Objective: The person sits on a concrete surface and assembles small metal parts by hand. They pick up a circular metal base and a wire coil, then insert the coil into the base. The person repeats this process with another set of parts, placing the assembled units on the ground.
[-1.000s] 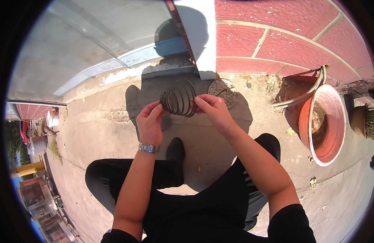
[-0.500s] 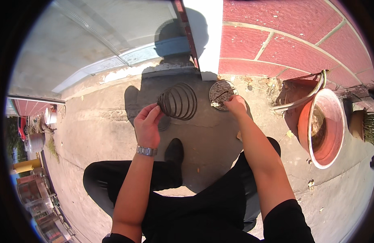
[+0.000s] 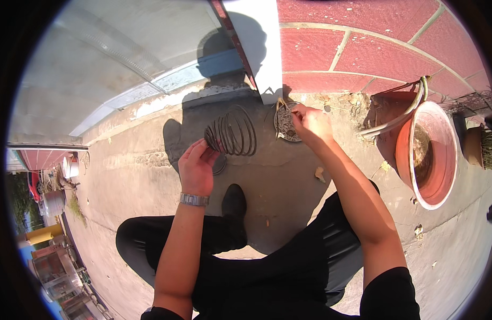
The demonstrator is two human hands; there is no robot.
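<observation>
Hands on wire coil, ground level.
I see L hand [image 3: 195,165] pinching wire coil [image 3: 231,137]; R hand [image 3: 311,124] fingers closed on round disc [image 3: 286,122].

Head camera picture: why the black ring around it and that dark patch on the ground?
Head view: the black ring is the fisheye lens rim, which also bends the red tiled wall; hard sun throws the person's shadow over the dark coiled wire spring in the left hand; focus looks sharp.

Head-worn fisheye looks steeply down, close over concrete ground [image 3: 288,176].
</observation>
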